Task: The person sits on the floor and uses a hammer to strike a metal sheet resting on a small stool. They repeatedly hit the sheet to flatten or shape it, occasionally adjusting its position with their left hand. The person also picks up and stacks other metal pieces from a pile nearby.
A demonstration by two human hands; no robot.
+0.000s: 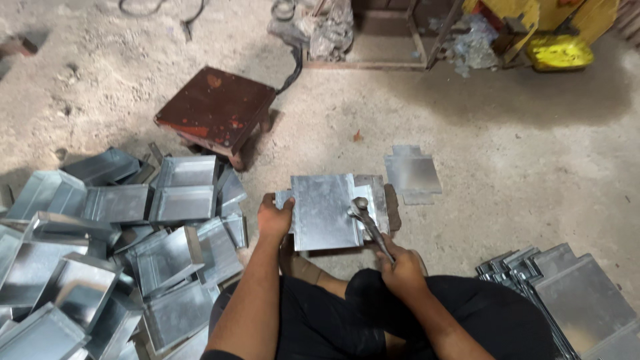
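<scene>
Holding the galvanised sheet-metal blank [325, 211] by its left edge, your left hand [274, 220] has the thumb clamped over the top face and the fingers hidden beneath, while your right hand [402, 269] is closed around the handle of a metal hammer [369, 225] whose head rests near the blank's right edge. The blank lies flat over a small block just in front of your knees. Judge it light and thin but stiff, with a slick face and cut edges that will likely bite; keep your hold on the flat margin, away from the corner notches. The concrete floor [507, 167] is dusty and rough. Formed metal trays [100, 260] are heaped to your left, a stack of flat blanks [573, 293] sits to your right, one loose blank [412, 175] lies just beyond, and a low red-brown stool [217, 110] stands further off.
</scene>
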